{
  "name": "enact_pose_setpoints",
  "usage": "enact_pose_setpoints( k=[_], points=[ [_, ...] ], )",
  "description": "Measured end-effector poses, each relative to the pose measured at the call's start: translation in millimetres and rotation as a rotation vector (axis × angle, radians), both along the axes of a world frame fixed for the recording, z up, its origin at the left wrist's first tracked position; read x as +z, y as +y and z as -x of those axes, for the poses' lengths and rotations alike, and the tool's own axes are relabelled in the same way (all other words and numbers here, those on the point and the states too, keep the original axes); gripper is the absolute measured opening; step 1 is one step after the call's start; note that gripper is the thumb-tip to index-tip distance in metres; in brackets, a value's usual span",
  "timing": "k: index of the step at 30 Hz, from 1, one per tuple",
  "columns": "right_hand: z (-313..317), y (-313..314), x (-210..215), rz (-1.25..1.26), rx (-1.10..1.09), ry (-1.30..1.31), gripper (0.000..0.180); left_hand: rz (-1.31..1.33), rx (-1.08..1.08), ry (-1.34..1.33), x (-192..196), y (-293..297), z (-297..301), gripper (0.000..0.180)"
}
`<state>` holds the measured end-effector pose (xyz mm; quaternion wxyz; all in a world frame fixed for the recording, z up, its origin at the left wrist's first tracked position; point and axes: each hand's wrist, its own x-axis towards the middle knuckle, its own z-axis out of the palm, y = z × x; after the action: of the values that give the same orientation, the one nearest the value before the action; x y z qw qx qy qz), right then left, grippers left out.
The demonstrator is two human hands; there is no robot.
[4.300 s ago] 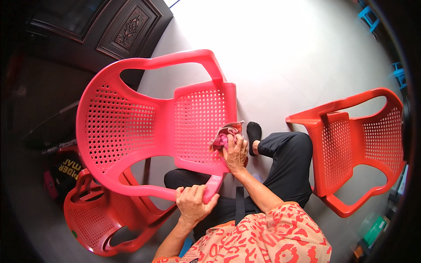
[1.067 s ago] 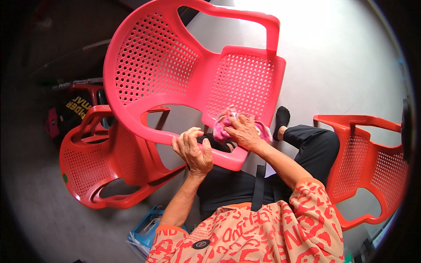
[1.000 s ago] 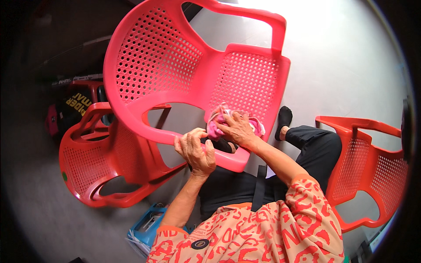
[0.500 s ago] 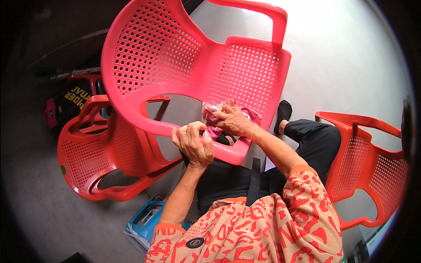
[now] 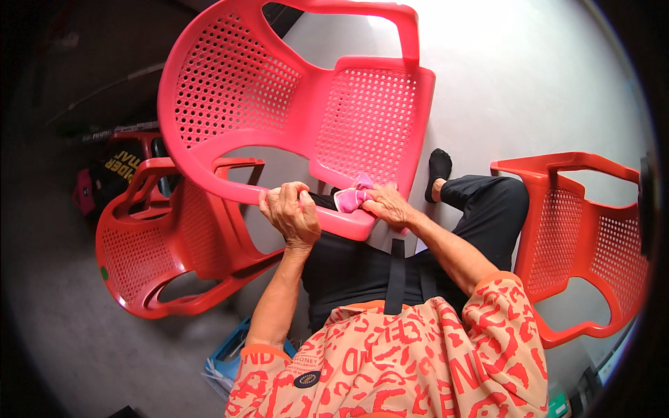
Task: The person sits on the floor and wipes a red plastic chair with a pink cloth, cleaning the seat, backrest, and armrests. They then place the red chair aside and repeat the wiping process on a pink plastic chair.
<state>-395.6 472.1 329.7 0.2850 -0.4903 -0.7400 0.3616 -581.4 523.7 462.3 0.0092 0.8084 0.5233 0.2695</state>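
Note:
In front of me stands a pinkish-red plastic armchair with a perforated back and seat, tilted in view. My left hand is closed around its near armrest, fingers curled over the rim. Close by on the right, my right hand grips a pink cloth with pale edging. The cloth is pressed against the front corner of the armrest, beside the seat's edge. Part of the cloth is hidden under the fingers.
Stacked red plastic chairs lie to the left, and another red chair stands at right. A black bag with yellow lettering is behind the stack. A blue container sits on the floor by my left elbow. My black-socked foot rests beyond the seat.
My right hand has brought the cloth from the side of the seat to the armrest's front corner. The chair has shifted slightly left and up in view; my left hand stays on the armrest.

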Motion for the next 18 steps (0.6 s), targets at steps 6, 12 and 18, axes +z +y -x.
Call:
enact_pose_setpoints(
  k=[6, 12, 18],
  points=[
    [14, -22, 45, -0.126, -0.118, 0.125, 0.029, -0.004, -0.004, 0.012, 0, 0, 1, 0.016],
    [31, -45, 62, 0.172, -0.482, 0.534, 0.028, 0.022, 0.011, 0.007, -1, -3, 1, 0.018],
    [33, -40, -14, -0.222, -0.461, 0.193, 0.033, -0.001, -0.013, -0.003, 1, -2, -2, 0.019]
  ],
)
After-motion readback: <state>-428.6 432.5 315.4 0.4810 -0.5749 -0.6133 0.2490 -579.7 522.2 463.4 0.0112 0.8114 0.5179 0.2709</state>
